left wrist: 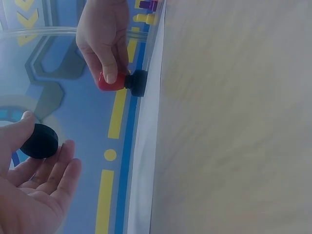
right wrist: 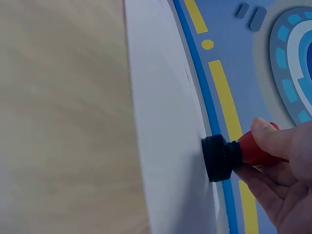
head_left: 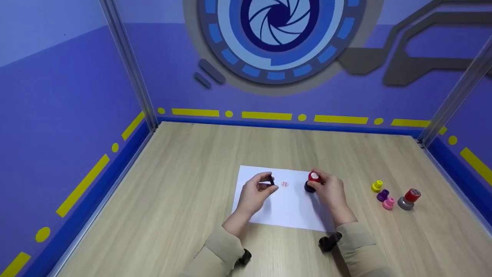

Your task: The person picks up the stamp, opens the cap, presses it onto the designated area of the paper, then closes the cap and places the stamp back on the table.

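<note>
A sheet of white paper (head_left: 284, 211) lies on the table, with a small round red stamp print (head_left: 284, 184) near its upper middle. Over the left part of the sheet, my left hand (head_left: 251, 196) pinches a round black cap (left wrist: 45, 141) between thumb and fingers. At the sheet's right side my right hand (head_left: 332, 190) grips the red handle of a stamp (right wrist: 219, 156), whose black base faces down at the paper. Whether that base touches the sheet, I cannot tell. The print lies between the two hands.
Right of the paper stand a yellow stamp (head_left: 377, 186), a purple one (head_left: 383, 195) and a pink one (head_left: 389, 203), all small. Beside them is a larger red and grey stamp (head_left: 409, 199). Blue panels (head_left: 77, 115) wall the wooden table (head_left: 184, 173) at the back and sides.
</note>
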`<action>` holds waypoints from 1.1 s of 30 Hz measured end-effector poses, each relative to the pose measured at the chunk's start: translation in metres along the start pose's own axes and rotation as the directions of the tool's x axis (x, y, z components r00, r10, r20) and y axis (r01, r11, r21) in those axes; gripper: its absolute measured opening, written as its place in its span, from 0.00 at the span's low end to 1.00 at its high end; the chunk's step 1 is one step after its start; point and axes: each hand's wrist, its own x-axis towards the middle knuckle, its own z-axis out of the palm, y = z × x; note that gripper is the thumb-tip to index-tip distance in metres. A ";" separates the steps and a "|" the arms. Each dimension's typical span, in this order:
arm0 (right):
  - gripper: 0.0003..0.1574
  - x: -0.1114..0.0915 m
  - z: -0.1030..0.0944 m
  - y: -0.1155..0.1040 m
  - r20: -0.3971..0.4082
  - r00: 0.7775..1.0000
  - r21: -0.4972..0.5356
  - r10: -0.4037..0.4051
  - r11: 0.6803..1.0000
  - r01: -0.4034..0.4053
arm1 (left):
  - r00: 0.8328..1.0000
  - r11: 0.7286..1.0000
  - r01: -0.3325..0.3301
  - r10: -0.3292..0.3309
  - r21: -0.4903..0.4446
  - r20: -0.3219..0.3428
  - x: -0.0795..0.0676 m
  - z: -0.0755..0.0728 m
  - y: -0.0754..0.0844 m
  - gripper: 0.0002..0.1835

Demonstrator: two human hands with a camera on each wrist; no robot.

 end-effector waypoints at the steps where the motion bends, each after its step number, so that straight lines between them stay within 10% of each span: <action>1: 0.32 -0.001 0.000 0.000 0.003 1.000 -0.003 0.005 1.000 -0.005 | 1.000 1.000 0.001 -0.001 0.002 -0.001 0.000 -0.001 0.000 0.23; 33: 0.32 0.001 -0.002 0.003 -0.020 1.000 -0.009 -0.024 1.000 0.024 | 1.000 1.000 -0.012 0.012 -0.016 -0.018 -0.001 -0.005 0.001 0.23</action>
